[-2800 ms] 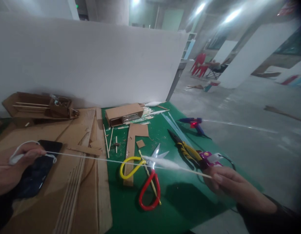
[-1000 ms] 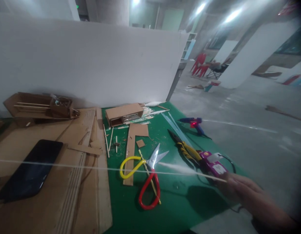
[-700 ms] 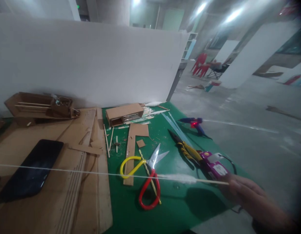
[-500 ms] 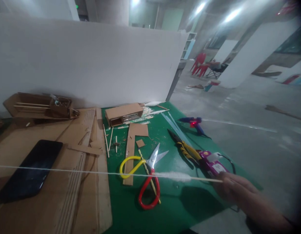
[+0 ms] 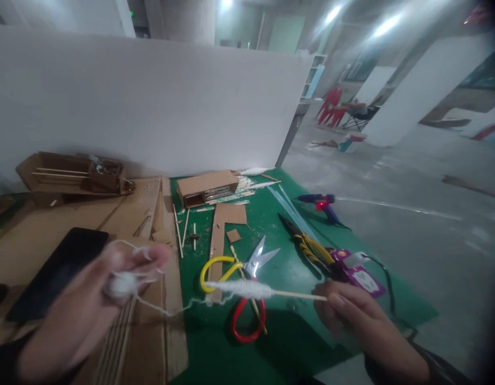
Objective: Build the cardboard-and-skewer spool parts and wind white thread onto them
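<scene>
My right hand [image 5: 351, 310] pinches the bare end of a thin wooden stick [image 5: 299, 295]. White yarn [image 5: 251, 289] is wound thickly around the stick's other end. From that winding a slack strand sags leftward to my left hand [image 5: 90, 299], which is blurred and closed around a small ball of white yarn [image 5: 122, 285]. Beneath the stick, scissors [image 5: 249, 321] with one yellow and one red handle lie with their blades apart. A thin yellowish stick [image 5: 264, 326] lies under the scissors.
A black phone [image 5: 66, 267] lies on cardboard [image 5: 173, 331] at left. Pliers [image 5: 311, 251], a purple power strip [image 5: 363, 278] and a lit glue gun [image 5: 321, 206] are on the green surface at right. Cardboard boxes [image 5: 209, 184] stand near the white partition [image 5: 151, 107].
My left hand has come into view with the yarn ball. The strand, taut before, now hangs slack. My right hand and the stick have shifted left.
</scene>
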Demonstrator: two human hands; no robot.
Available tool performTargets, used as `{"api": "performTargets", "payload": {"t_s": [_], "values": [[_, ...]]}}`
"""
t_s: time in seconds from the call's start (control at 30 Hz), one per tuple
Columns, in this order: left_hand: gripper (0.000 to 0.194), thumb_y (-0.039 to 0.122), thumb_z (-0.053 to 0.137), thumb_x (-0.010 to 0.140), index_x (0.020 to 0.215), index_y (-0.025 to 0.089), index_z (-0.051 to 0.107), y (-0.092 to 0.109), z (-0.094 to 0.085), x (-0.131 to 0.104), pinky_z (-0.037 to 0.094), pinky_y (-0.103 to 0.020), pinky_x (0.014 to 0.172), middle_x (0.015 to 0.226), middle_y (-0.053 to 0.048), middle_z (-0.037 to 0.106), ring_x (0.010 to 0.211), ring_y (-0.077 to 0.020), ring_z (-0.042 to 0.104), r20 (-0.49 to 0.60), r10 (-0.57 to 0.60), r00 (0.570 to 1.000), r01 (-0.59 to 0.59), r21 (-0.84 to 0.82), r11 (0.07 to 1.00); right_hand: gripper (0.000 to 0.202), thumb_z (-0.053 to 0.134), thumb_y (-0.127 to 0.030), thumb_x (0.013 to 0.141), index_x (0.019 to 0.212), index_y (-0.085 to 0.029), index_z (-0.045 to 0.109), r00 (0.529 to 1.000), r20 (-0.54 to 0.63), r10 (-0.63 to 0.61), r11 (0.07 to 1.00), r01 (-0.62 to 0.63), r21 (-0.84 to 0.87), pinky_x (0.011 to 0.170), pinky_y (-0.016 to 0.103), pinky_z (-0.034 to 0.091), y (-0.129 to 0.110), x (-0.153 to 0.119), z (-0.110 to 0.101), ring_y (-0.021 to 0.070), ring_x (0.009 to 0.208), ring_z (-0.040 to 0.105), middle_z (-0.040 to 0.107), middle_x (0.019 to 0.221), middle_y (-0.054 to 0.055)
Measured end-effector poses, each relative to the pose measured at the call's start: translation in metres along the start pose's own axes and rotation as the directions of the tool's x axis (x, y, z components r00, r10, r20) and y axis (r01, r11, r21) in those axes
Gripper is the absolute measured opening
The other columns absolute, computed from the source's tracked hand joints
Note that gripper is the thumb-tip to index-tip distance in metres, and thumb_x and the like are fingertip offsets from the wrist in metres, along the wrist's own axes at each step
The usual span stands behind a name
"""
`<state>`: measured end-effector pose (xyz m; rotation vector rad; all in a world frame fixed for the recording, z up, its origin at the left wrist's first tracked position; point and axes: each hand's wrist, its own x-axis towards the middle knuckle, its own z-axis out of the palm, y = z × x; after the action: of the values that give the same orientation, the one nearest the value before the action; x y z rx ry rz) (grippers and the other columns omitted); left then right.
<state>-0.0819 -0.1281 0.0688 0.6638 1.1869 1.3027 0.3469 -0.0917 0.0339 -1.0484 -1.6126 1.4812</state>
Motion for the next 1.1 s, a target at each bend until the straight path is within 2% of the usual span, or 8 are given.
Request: {"api": "performTargets", "payload": {"t_s": [0.1, 0.2, 0.3, 0.4, 0.57, 0.73, 0.83, 1.1], "values": [[0.043, 0.060, 0.051, 0.087, 0.090, 0.018, 0.054, -0.012, 0.056, 0.009, 0.055, -0.028, 0.064, 0.085, -0.004, 0.073, 0.079, -0.0193, 0.069, 0.171, -0.202, 0.964, 0.199, 0.037, 0.979, 0.041, 0.047, -0.044, 0.096, 0.065, -0.018, 0.055, 1.000, -0.004, 0.004, 1.000, -0.004, 0.029, 0.051, 0.026, 0.032, -0.001, 0.002, 0.007, 0.0126, 0.052, 0.043, 0.048, 0.057, 0.000], [0.049, 0.066, 0.047, 0.085, 0.079, 0.017, 0.051, -0.039, 0.078, 0.016, 0.019, -0.014, 0.032, 0.056, 0.006, 0.056, 0.031, -0.0017, 0.034, 0.181, -0.265, 0.947, 0.232, 0.182, 0.956, 0.042, 0.049, -0.045, 0.095, 0.064, -0.017, 0.054, 1.000, -0.009, 0.008, 0.999, -0.008, 0.041, 0.051, 0.026, 0.032, -0.002, 0.006, 0.011, 0.0123, 0.052, 0.043, 0.047, 0.057, 0.000], [0.026, 0.041, 0.059, 0.082, 0.093, 0.019, 0.053, -0.058, 0.079, 0.022, 0.027, -0.016, 0.039, 0.062, 0.006, 0.056, 0.037, -0.0037, 0.041, 0.305, -0.279, 0.911, 0.238, 0.165, 0.957, 0.042, 0.050, -0.046, 0.094, 0.064, -0.017, 0.054, 1.000, -0.017, 0.021, 0.999, -0.021, 0.031, 0.051, 0.025, 0.032, -0.001, 0.011, 0.016, 0.0120, 0.052, 0.043, 0.048, 0.057, 0.000], [0.040, 0.020, 0.063, 0.067, 0.106, 0.017, 0.055, -0.066, 0.079, 0.026, 0.043, -0.023, 0.058, 0.071, 0.001, 0.063, 0.056, -0.0111, 0.058, 0.462, -0.260, 0.848, 0.233, 0.116, 0.966, 0.042, 0.050, -0.046, 0.094, 0.064, -0.017, 0.053, 0.999, -0.035, 0.039, 0.999, -0.038, 0.022, 0.050, 0.024, 0.032, 0.002, 0.017, 0.020, 0.0112, 0.051, 0.043, 0.046, 0.055, -0.002], [0.041, 0.035, 0.069, 0.071, 0.105, 0.014, 0.060, -0.069, 0.084, 0.025, 0.041, -0.026, 0.061, 0.085, -0.005, 0.064, 0.068, -0.0157, 0.060, 0.606, -0.294, 0.739, 0.275, 0.128, 0.953, 0.045, 0.052, -0.051, 0.092, 0.063, -0.017, 0.053, 0.997, -0.033, 0.070, 0.997, -0.071, -0.031, 0.049, 0.023, 0.034, 0.004, 0.024, 0.030, 0.0102, 0.049, 0.044, 0.048, 0.054, -0.002], [0.052, 0.063, 0.055, 0.082, 0.078, 0.012, 0.064, -0.073, 0.084, 0.025, 0.032, -0.023, 0.052, 0.056, 0.003, 0.049, 0.050, -0.0093, 0.041, 0.541, -0.316, 0.779, 0.136, 0.346, 0.928, 0.048, 0.051, -0.054, 0.091, 0.061, -0.017, 0.054, 0.997, -0.033, 0.073, 0.992, -0.076, -0.096, 0.050, 0.024, 0.035, 0.000, 0.028, 0.034, 0.0104, 0.050, 0.045, 0.048, 0.055, -0.001], [0.058, 0.069, 0.052, 0.080, 0.054, 0.017, 0.048, -0.071, 0.081, 0.022, 0.026, -0.024, 0.049, 0.049, 0.007, 0.035, 0.046, -0.0083, 0.030, 0.498, -0.265, 0.826, 0.070, 0.377, 0.924, 0.047, 0.051, -0.053, 0.091, 0.062, -0.017, 0.054, 0.997, -0.040, 0.070, 0.992, -0.074, -0.106, 0.050, 0.024, 0.035, 0.000, 0.028, 0.031, 0.0105, 0.051, 0.045, 0.048, 0.056, -0.001], [0.051, 0.063, 0.052, 0.084, 0.059, 0.017, 0.053, -0.064, 0.076, 0.007, 0.027, -0.025, 0.050, 0.056, 0.005, 0.035, 0.054, -0.0113, 0.030, 0.453, -0.195, 0.870, -0.051, 0.476, 0.878, 0.045, 0.058, -0.051, 0.088, 0.060, -0.016, 0.053, 0.989, -0.072, 0.130, 0.989, -0.124, 0.082, 0.047, 0.022, 0.032, 0.008, 0.019, 0.028, 0.0094, 0.048, 0.043, 0.047, 0.053, -0.002]]}}
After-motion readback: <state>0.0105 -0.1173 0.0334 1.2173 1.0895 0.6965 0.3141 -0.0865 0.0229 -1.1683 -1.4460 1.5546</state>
